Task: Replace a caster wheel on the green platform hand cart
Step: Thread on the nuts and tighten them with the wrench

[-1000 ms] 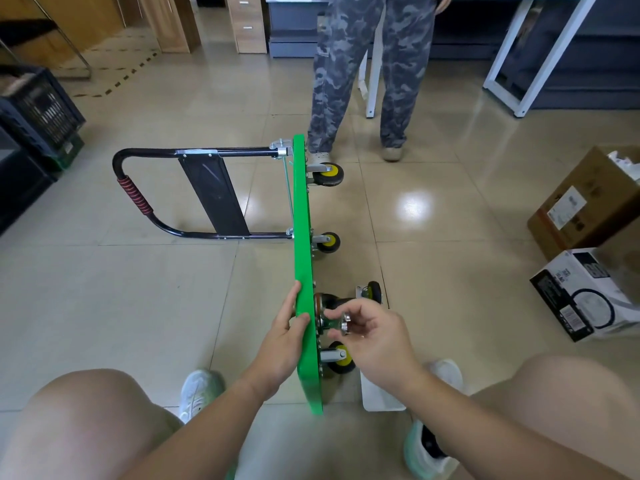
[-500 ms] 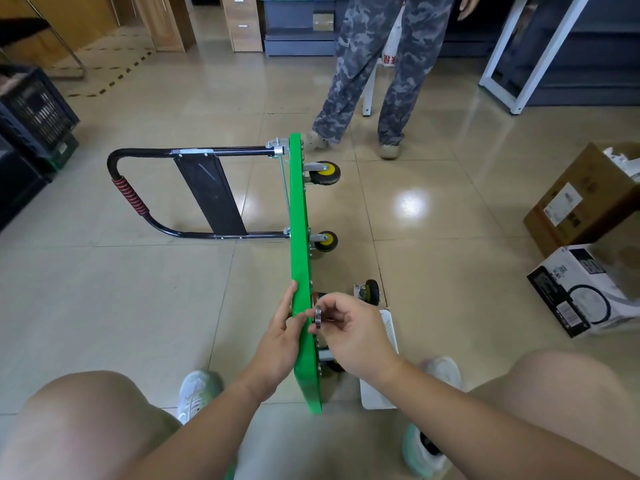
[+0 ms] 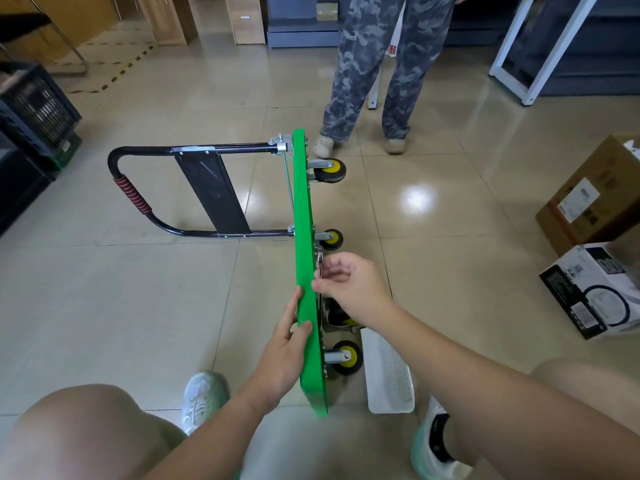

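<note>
The green platform cart [image 3: 304,237] stands on its long edge on the floor, its black handle [image 3: 138,199] lying flat to the left. Yellow-hubbed caster wheels stick out to the right: a far one [image 3: 330,170], a middle one [image 3: 331,239] and a near one [image 3: 346,356]. Another caster [image 3: 337,315] is half hidden under my right wrist. My left hand [image 3: 285,348] holds the platform's upper edge, thumb over the rim. My right hand [image 3: 349,285] pinches a small silver wrench [image 3: 320,263] against the underside near the upper edge.
A white plastic tray [image 3: 388,372] lies on the floor beside the near caster. A person in camouflage trousers [image 3: 381,64] stands just beyond the cart. Cardboard boxes [image 3: 588,209] sit at the right, a black crate [image 3: 34,109] at the left. My knees frame the bottom.
My right hand has risen from the casters to the platform's upper edge and moved farther along it, carrying the silver tool. My left hand has kept its hold on the edge.
</note>
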Available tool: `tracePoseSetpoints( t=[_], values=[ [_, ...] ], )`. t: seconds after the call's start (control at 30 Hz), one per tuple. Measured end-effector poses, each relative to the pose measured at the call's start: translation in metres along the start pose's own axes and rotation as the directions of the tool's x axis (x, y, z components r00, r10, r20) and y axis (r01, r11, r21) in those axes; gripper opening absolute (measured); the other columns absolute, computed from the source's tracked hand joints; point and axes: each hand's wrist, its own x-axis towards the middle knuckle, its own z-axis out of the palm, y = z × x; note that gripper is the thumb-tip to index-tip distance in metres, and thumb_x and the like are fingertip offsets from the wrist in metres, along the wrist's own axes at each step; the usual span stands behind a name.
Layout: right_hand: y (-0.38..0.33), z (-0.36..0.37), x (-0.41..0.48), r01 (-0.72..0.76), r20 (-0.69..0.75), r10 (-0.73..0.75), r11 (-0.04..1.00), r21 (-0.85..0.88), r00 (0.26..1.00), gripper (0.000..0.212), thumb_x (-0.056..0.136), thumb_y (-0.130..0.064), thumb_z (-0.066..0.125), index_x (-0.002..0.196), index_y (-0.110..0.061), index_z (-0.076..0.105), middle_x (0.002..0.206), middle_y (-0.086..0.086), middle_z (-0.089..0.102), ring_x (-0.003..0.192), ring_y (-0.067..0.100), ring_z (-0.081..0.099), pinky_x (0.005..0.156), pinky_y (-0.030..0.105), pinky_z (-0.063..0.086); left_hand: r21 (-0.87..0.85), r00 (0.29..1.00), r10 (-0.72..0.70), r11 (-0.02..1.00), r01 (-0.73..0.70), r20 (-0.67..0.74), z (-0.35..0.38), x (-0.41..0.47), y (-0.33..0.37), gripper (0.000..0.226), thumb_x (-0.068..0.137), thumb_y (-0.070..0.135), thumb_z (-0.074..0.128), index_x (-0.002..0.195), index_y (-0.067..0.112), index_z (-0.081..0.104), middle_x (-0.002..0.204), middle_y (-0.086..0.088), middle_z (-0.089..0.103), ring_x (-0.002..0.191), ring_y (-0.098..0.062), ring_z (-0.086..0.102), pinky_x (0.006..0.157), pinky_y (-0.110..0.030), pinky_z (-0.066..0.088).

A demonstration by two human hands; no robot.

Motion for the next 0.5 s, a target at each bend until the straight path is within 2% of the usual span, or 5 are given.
tracePoseSetpoints(
  t=[0.07,0.2,0.33,0.43,0.5],
  values=[
    [0.002,-0.005,0.02,-0.108,0.004,0.108,0.994,-0.005,0.994,0.023,0.079,-0.002,0.08,0.094,-0.017,0.07,0.091,0.002,0.076,0.087,0.017,0.074,0.083,0.036,0.061,-0.011,1.0,0.005,1.0,-0.005,0.016,-0.001,0.001,-0.002,0.057,0.091,0.046,0.047,0.137,0.077,0.032,0.143,0.023,0.054,0.125,-0.012,0.06,0.113,-0.047,0.044],
    [0.006,-0.008,0.042,-0.285,0.131,0.271,0.953,0.103,0.954,0.022,0.083,-0.001,0.077,0.102,-0.007,0.067,0.099,0.01,0.076,0.092,0.022,0.075,0.084,0.04,0.061,-0.021,0.999,0.02,1.0,-0.019,0.028,-0.002,0.005,-0.003,0.056,0.096,0.045,0.047,0.139,0.075,0.031,0.139,0.028,0.054,0.124,-0.011,0.061,0.113,-0.046,0.045],
    [-0.001,-0.008,0.045,-0.273,0.112,0.262,0.957,0.095,0.958,0.018,0.083,0.0,0.076,0.098,-0.007,0.068,0.096,0.011,0.076,0.09,0.023,0.075,0.085,0.043,0.061,-0.023,0.999,0.024,0.999,-0.024,0.036,-0.004,0.006,-0.006,0.056,0.109,0.029,0.043,0.14,0.075,0.031,0.148,0.028,0.044,0.13,-0.006,0.055,0.115,-0.043,0.043],
    [-0.014,-0.016,0.041,-0.247,0.061,0.241,0.958,0.142,0.969,0.016,0.084,0.002,0.075,0.095,-0.007,0.067,0.091,0.011,0.074,0.091,0.027,0.075,0.086,0.044,0.061,-0.032,0.999,0.025,0.999,-0.024,0.036,-0.004,0.005,-0.005,0.056,0.108,0.032,0.043,0.139,0.076,0.03,0.149,0.027,0.042,0.13,-0.008,0.056,0.115,-0.043,0.043],
    [-0.025,-0.024,0.032,-0.194,0.027,0.193,0.972,0.13,0.981,0.018,0.082,0.002,0.076,0.095,-0.005,0.066,0.091,0.011,0.072,0.091,0.025,0.075,0.083,0.037,0.062,-0.027,0.999,0.026,0.999,-0.025,0.04,-0.004,0.004,-0.004,0.055,0.108,0.033,0.042,0.139,0.077,0.029,0.152,0.026,0.039,0.132,-0.009,0.053,0.115,-0.043,0.042]
  ],
)
